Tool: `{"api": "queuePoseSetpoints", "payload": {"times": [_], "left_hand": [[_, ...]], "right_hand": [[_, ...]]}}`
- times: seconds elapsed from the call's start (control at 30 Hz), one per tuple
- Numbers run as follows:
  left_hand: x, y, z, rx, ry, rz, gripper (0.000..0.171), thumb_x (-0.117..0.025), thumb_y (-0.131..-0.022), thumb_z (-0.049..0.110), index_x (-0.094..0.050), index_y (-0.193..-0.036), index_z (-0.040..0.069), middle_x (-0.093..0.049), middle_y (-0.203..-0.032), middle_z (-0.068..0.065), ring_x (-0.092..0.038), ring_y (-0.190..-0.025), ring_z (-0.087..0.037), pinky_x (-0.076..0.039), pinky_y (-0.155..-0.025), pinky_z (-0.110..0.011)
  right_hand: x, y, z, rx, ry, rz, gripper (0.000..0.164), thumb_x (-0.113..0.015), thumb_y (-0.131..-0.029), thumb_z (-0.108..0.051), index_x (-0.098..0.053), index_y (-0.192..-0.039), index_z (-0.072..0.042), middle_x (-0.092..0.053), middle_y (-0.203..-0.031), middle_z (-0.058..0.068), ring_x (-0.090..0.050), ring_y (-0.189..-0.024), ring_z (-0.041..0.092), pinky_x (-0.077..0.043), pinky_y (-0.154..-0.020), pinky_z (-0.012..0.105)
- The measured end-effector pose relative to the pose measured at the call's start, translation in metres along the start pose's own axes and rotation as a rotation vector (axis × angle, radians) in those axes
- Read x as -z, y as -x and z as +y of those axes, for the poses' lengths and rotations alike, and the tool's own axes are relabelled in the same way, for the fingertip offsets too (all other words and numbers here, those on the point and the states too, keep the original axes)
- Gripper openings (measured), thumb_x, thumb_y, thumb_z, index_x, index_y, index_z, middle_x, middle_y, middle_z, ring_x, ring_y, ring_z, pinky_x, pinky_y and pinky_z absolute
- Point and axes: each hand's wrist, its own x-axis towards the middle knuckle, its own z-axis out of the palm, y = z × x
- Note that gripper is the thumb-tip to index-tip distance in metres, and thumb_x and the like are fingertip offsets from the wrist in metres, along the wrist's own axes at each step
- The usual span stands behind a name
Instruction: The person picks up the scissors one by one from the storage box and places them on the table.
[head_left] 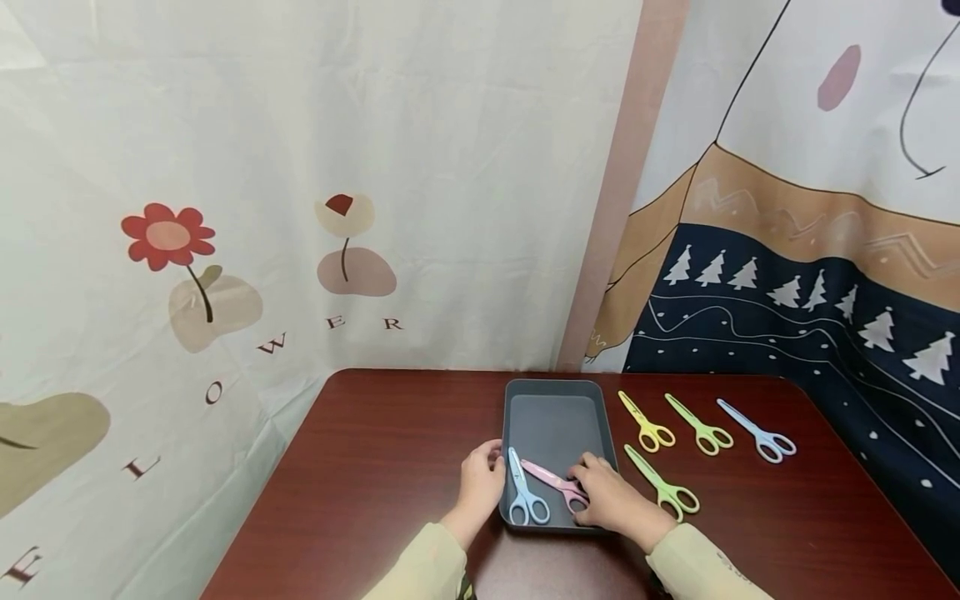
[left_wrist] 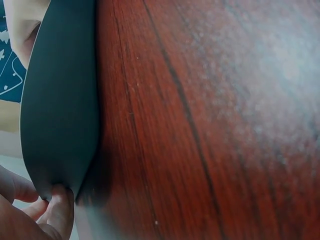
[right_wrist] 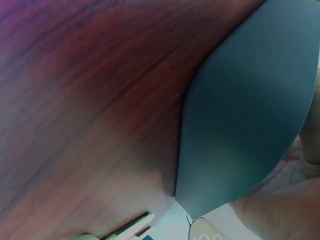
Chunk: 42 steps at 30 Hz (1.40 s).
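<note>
A dark grey tray (head_left: pixel 558 417) lies on the table, holding light blue scissors (head_left: pixel 528 502) and pink scissors (head_left: pixel 546 475) in its near half. My left hand (head_left: pixel 482 482) grips the tray's left side, its fingertips (left_wrist: pixel 61 202) against the outer wall in the left wrist view. Reaching over the right rim, my right hand (head_left: pixel 611 496) holds the pink scissors by the handle loops, which its fingers partly cover. The pink blades point to the far left, close to the light blue pair. In the right wrist view the tray wall hides most of that hand.
Right of the tray on the brown table (head_left: pixel 405 442) lie yellow scissors (head_left: pixel 647 423), green scissors (head_left: pixel 697 425), a nearer green pair (head_left: pixel 662 485) and another blue pair (head_left: pixel 757 432). A printed curtain (head_left: pixel 450 167) hangs behind the table's far edge.
</note>
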Motion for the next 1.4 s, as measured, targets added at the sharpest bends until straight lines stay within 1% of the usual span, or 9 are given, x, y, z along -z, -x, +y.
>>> {"api": "queuePoseSetpoints", "payload": {"times": [0.1, 0.2, 0.23, 0.27, 0.4, 0.57, 0.73, 1.0, 1.4], "left_hand": [[0.001, 0.001, 0.001, -0.032, 0.004, 0.014, 0.021, -0.056, -0.085, -0.002, -0.065, -0.104, -0.006, -0.065, -0.085, -0.015, -0.065, -0.075, -0.020, -0.054, -0.066, -0.031], [0.001, 0.001, 0.002, 0.012, -0.003, 0.004, 0.022, -0.057, -0.085, -0.003, -0.065, -0.105, -0.006, -0.066, -0.086, -0.015, -0.065, -0.077, -0.022, -0.054, -0.068, -0.032], [0.001, 0.000, 0.002, 0.045, 0.001, -0.010, 0.023, -0.057, -0.085, -0.004, -0.065, -0.106, -0.006, -0.066, -0.088, -0.016, -0.066, -0.079, -0.024, -0.055, -0.070, -0.034], [0.000, 0.000, 0.002, 0.062, -0.004, -0.019, 0.023, -0.057, -0.084, -0.005, -0.065, -0.106, -0.005, -0.066, -0.088, -0.016, -0.066, -0.080, -0.025, -0.055, -0.071, -0.035], [0.001, 0.000, 0.004, 0.094, -0.023, -0.038, 0.023, -0.059, -0.085, -0.005, -0.066, -0.106, -0.004, -0.067, -0.089, -0.014, -0.066, -0.080, -0.023, -0.055, -0.071, -0.032], [0.000, 0.000, 0.003, 0.099, -0.020, -0.043, 0.023, -0.059, -0.085, -0.005, -0.066, -0.106, -0.002, -0.067, -0.089, -0.013, -0.066, -0.080, -0.022, -0.054, -0.071, -0.030], [-0.002, -0.001, 0.001, 0.082, -0.023, -0.041, 0.023, -0.059, -0.084, -0.006, -0.066, -0.106, -0.004, -0.067, -0.088, -0.014, -0.066, -0.079, -0.022, -0.054, -0.070, -0.030], [-0.002, -0.001, 0.003, 0.090, -0.013, -0.042, 0.024, -0.059, -0.084, -0.006, -0.065, -0.107, -0.005, -0.067, -0.089, -0.015, -0.066, -0.080, -0.023, -0.055, -0.071, -0.031], [-0.002, -0.001, 0.003, 0.084, -0.028, -0.040, 0.024, -0.059, -0.084, -0.006, -0.065, -0.107, -0.006, -0.066, -0.089, -0.015, -0.066, -0.079, -0.022, -0.054, -0.070, -0.028]], "right_hand": [[0.000, -0.001, 0.001, -0.004, 0.015, 0.013, 0.045, -0.084, -0.061, -0.019, -0.067, -0.100, -0.003, -0.052, -0.094, 0.004, -0.047, -0.085, 0.019, -0.045, -0.070, 0.037], [-0.001, -0.001, 0.003, -0.002, 0.028, 0.029, 0.044, -0.084, -0.059, -0.019, -0.068, -0.097, -0.003, -0.052, -0.091, 0.003, -0.047, -0.082, 0.019, -0.045, -0.068, 0.036], [-0.001, -0.001, 0.003, -0.004, 0.033, 0.034, 0.044, -0.084, -0.059, -0.019, -0.068, -0.097, -0.004, -0.052, -0.090, 0.003, -0.047, -0.082, 0.018, -0.045, -0.068, 0.035], [-0.001, -0.001, 0.004, -0.004, 0.035, 0.038, 0.044, -0.084, -0.058, -0.019, -0.068, -0.096, -0.004, -0.052, -0.090, 0.002, -0.047, -0.081, 0.018, -0.045, -0.067, 0.035], [-0.001, -0.002, 0.005, -0.017, 0.032, 0.038, 0.044, -0.084, -0.058, -0.020, -0.068, -0.095, -0.005, -0.052, -0.088, 0.002, -0.046, -0.080, 0.017, -0.044, -0.067, 0.034], [-0.002, -0.001, 0.005, -0.029, 0.038, 0.037, 0.044, -0.084, -0.058, -0.021, -0.068, -0.095, -0.006, -0.052, -0.089, 0.001, -0.046, -0.080, 0.017, -0.045, -0.067, 0.034], [-0.002, -0.001, 0.006, -0.040, 0.027, 0.040, 0.044, -0.084, -0.057, -0.021, -0.068, -0.095, -0.006, -0.053, -0.089, 0.001, -0.047, -0.081, 0.017, -0.045, -0.067, 0.034], [-0.004, -0.004, 0.010, -0.047, 0.025, 0.072, 0.045, -0.083, -0.055, -0.024, -0.068, -0.094, -0.007, -0.054, -0.089, 0.000, -0.047, -0.080, 0.015, -0.044, -0.066, 0.031], [-0.003, -0.006, 0.010, -0.067, 0.011, 0.069, 0.044, -0.083, -0.056, -0.025, -0.068, -0.094, -0.008, -0.054, -0.088, -0.001, -0.047, -0.080, 0.015, -0.044, -0.067, 0.032]]}}
